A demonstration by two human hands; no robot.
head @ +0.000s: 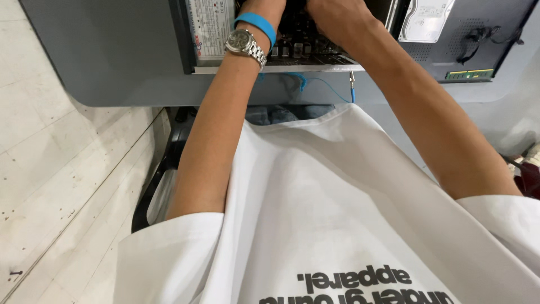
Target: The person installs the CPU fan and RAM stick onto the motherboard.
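Our left hand (269,7) and right hand (332,14) both reach into the open computer case (304,48) at the top edge of the view, where the fingers are cut off, so we cannot tell whether either hand is grasping anything or lies loose. The left wrist carries a silver wristwatch (244,44) and, just beyond it, a blue wrist strap (257,25). The case lies on the grey desk (112,50), its circuit board with dark components showing between our wrists. A thin blue cable (315,81) hangs over the desk edge just below the case. To the right of our right hand, a silver hard drive (426,19) rests on the case, and a green memory stick (469,74) lies near its corner. Below, our white shirt (337,214) fills the foreground, with pale floor tiles (62,169) to the left.
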